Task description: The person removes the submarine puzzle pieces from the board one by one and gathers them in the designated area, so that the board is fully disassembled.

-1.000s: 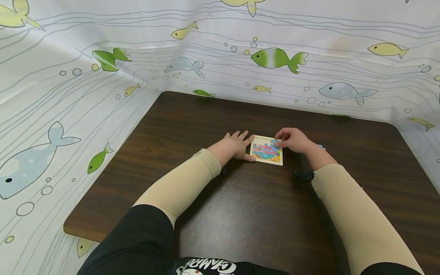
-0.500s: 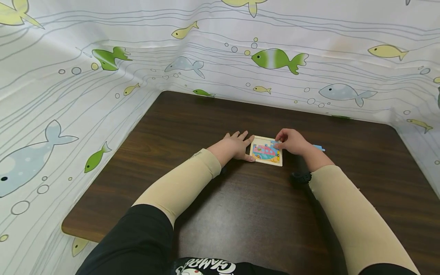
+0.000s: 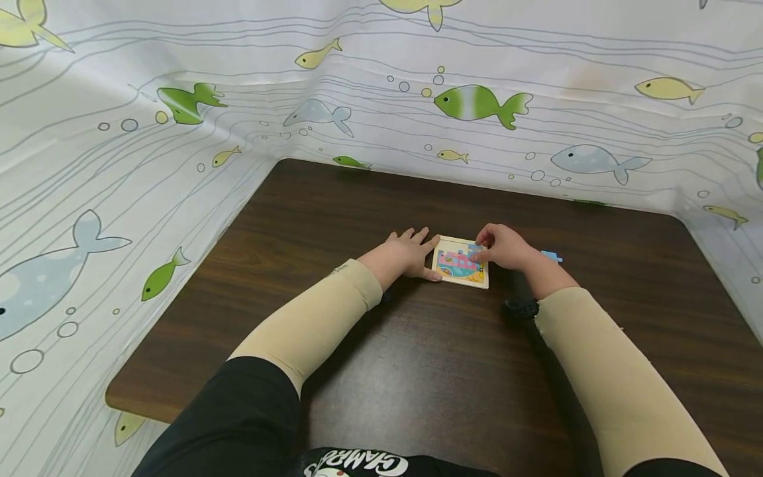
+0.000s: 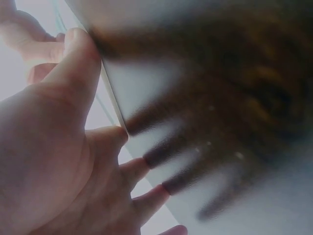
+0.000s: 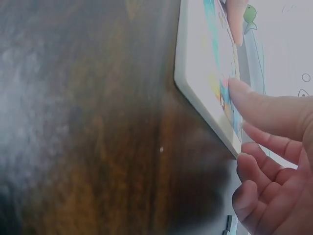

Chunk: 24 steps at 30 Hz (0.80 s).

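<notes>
Puzzle: right of frame centre. Left hand: fingers spread, gripping nothing, set against its left edge, probably to steady it. Right hand: fingers part-curled, thumb on top, probably pressing; any pinch cannot be told.

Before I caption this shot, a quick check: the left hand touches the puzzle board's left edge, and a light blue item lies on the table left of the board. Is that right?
Not quite: the light blue item lies on the table right of the puzzle board, as the head view shows. The left hand does touch the board's left edge.
</notes>
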Tool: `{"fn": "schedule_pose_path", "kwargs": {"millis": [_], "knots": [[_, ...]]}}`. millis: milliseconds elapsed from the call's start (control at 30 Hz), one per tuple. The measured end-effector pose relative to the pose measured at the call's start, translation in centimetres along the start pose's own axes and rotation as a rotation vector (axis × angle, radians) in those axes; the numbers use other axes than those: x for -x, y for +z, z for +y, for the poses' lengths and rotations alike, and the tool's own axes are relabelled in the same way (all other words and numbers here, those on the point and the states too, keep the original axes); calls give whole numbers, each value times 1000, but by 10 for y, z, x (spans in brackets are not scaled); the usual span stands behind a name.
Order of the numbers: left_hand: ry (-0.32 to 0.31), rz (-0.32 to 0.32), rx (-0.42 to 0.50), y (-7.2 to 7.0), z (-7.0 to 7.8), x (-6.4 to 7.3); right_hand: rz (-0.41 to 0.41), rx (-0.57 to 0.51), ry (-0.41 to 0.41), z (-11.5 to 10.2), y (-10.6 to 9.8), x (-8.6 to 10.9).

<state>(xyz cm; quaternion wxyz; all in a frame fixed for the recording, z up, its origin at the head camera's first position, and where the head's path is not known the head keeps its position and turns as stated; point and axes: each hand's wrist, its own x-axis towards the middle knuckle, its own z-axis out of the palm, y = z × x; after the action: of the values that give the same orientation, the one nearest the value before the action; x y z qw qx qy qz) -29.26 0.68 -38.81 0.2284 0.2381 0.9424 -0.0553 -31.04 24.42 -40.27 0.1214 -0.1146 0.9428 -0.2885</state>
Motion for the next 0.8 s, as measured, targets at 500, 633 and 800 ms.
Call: {"fn": "schedule_pose_path", "kwargs": {"millis": [500, 633, 800], "knots": [[4, 1, 0, 2, -1, -4, 91, -128, 1, 3, 1, 3], [4, 0, 1, 2, -1, -5, 99, -166, 11, 3, -1, 5], [4, -1, 7, 2, -1, -5, 93, -204, 22, 5, -3, 6]]}}
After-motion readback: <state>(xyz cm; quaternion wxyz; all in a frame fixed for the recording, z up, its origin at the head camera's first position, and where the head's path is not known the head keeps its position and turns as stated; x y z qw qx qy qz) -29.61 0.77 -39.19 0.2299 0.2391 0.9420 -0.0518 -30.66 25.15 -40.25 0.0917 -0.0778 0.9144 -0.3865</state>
